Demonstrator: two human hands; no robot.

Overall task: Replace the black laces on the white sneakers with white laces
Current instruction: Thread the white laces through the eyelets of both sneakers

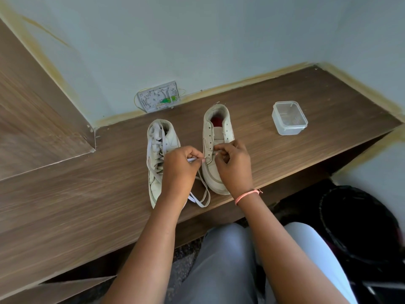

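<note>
Two hands: both worked at the lower eyelets of the right-hand sneaker, close together over the gap between the shoes.
Left hand (pixel 182 163): fingers were curled, thumb and forefinger pinching the tip of the white lace (pixel 198 195) just beside the shoe's lowest eyelets.
Right hand (pixel 233 163): fingers were bent in and lay on the eyelet row of the right-hand sneaker; whether they pinched the lace or only steadied the shoe could not be told. A pink thread band (pixel 247 195) circled the wrist.
White lace: its slack looped on the wooden bench (pixel 65 205) between the two toes, near the front edge.
Left-hand sneaker (pixel 158 154): stood upright, toe toward the person, already strung with a white lace up to the collar.
Right-hand sneaker (pixel 217 137): stood upright just beside the other, its upper eyelets bare, a red insole showing inside.
Clear plastic box (pixel 289 118): sat lidless on the bench, well apart to the right.
Wall plate (pixel 158 98): hung loose against the wall behind the shoes, wires showing.
</note>
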